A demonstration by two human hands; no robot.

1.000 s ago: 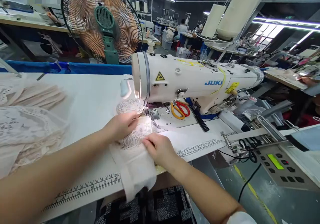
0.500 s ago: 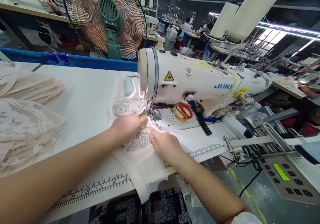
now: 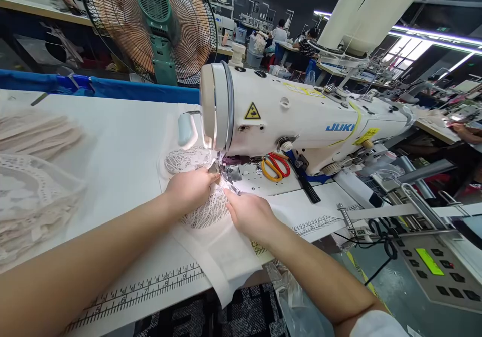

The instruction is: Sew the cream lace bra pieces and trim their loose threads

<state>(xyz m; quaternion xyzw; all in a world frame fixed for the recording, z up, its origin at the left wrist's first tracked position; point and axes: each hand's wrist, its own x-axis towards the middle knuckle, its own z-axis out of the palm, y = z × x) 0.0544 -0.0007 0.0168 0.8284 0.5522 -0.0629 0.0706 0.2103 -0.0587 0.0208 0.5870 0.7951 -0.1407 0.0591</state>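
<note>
A white lace fabric piece [image 3: 209, 211] lies under the needle end of a white sewing machine [image 3: 278, 111], with a plain white cloth part hanging over the table's front edge. My left hand [image 3: 191, 189] is closed on the lace just left of the presser foot [image 3: 226, 170], thumb and fingers pinching it. On the other side, my right hand [image 3: 250, 215] pinches the fabric's right edge, a little nearer to me than the foot. Both sets of fingertips are close to the needle, and the stitch point itself is partly hidden.
Scissors [image 3: 275, 167] with orange and red handles lie on the machine bed, beside a black-bristled brush [image 3: 307, 184]. Stacked lace pieces [image 3: 33, 196] rest on the left. A large fan [image 3: 161, 30] stands behind the table. A control panel [image 3: 433, 266] sits lower right.
The camera view has shifted slightly. Both hands stay on the lace by the presser foot, and the hanging white cloth has moved a little to the right.
</note>
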